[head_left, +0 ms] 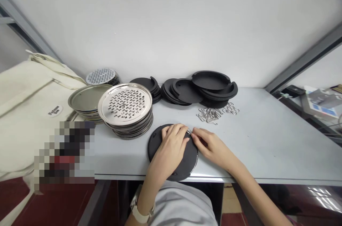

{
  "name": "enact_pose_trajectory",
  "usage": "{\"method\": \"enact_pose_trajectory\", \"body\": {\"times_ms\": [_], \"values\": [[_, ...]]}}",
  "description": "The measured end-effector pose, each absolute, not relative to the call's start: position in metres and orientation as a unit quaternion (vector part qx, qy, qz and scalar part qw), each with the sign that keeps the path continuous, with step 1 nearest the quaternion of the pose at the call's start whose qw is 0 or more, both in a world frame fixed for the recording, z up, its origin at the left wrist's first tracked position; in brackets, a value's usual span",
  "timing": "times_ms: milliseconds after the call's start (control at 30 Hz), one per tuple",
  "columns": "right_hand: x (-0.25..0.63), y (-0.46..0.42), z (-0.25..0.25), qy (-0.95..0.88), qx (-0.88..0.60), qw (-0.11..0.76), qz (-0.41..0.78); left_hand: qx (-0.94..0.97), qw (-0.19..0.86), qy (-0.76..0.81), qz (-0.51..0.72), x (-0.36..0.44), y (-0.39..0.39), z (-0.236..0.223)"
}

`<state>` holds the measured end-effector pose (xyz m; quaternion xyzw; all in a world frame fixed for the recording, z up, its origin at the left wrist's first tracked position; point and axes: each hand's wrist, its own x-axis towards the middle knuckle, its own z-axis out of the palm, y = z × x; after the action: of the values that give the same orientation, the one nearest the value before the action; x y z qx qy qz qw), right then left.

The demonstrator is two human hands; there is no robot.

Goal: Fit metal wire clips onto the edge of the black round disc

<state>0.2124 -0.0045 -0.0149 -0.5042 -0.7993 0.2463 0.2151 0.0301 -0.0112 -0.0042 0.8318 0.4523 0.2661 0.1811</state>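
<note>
A black round disc (pixel 184 167) with small slots near its rim lies at the table's front edge, slightly overhanging it. My left hand (pixel 172 146) rests on top of the disc, fingers bent and pressing it down, with the fingertips near its far right rim. At that rim is a small shiny metal piece (pixel 189 131), like a wire hook, mostly hidden by fingers. My right hand (pixel 210 146) pinches at this piece, thumb and fingers closed together. Loose wire hooks (pixel 210 115) and small metal rings (pixel 231 109) lie beyond my right hand.
A stack of round metal grater plates (pixel 125 105) stands left of the disc, beside a stack of plain metal plates (pixel 89 98). Black round trays (pixel 211 80) and other black discs (pixel 144 83) are piled along the wall. A cream bag (pixel 24 105) sits far left.
</note>
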Motion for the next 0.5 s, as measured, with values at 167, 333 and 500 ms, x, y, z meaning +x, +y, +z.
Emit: {"method": "enact_pose_trajectory", "body": {"times_ms": [167,333,500], "values": [[0.211,0.0,-0.01,-0.801,-0.492,0.212,0.268,0.829,0.179,0.455,0.271,0.03,-0.011,-0.005],[0.212,0.011,-0.005,-0.816,-0.475,0.183,0.272,0.826,0.184,0.458,0.272,0.03,-0.012,-0.004],[0.216,0.023,0.0,-0.827,-0.455,0.143,0.297,0.826,0.167,0.465,0.27,0.029,-0.013,-0.005]]}}
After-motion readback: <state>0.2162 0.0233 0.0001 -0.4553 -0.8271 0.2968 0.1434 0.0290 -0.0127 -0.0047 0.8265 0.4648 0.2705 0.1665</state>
